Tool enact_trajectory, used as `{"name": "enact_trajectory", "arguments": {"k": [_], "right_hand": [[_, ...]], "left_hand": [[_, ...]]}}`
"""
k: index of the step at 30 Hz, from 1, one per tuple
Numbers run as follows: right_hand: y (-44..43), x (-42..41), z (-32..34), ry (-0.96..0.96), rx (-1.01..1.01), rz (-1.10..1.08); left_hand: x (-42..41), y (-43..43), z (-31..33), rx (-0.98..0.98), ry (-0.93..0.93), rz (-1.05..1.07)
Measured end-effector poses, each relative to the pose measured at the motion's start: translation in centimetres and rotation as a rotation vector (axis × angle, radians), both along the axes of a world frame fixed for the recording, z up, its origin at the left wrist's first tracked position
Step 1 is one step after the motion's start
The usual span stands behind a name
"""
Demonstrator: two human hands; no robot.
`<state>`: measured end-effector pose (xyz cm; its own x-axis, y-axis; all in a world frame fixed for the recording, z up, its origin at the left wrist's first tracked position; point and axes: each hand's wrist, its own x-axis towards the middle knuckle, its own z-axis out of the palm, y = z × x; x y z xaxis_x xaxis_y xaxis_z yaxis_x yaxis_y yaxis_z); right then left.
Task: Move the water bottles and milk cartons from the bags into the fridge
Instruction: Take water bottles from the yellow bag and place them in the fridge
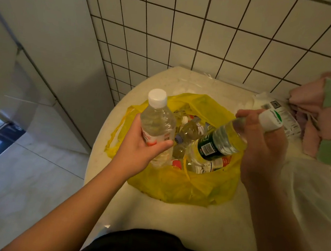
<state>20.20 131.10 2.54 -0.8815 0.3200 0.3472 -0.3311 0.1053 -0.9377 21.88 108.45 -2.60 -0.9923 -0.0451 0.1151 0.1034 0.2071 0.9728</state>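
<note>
Centre frame, over the yellow bag [174, 180]: left hand [136, 149] fingers wrap red-label bottle [157, 124] mid-body; right hand [261, 149] fingers curl round green-label bottle [221, 141] at its neck. Full, probably heavy; thin slick plastic, so best gripped mid-body.

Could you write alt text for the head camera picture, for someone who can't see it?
A person's left hand grips a red-labelled water bottle and the right hand grips a green-labelled water bottle near its neck, both over an open yellow bag holding more bottles. The bag sits on a pale counter beside a tiled wall.
</note>
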Motion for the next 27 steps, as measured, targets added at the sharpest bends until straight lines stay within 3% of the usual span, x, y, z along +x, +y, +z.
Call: {"name": "enact_trajectory", "arguments": {"k": [10, 17, 27], "right_hand": [[-2.9, 4.2, -0.6, -0.187, 0.03, 0.007], [-7.5, 8.1, -1.2, -0.208, 0.087, 0.137], [-21.4, 19.1, -2.4, -0.212, 0.124, 0.283]], "left_hand": [[6.6, -2.8, -0.3, -0.004, -0.172, 0.053], [11.9, -6.3, -0.8, -0.036, -0.224, 0.096], [24.9, -18.9, -1.0, -0.09, -0.277, 0.157]]}}
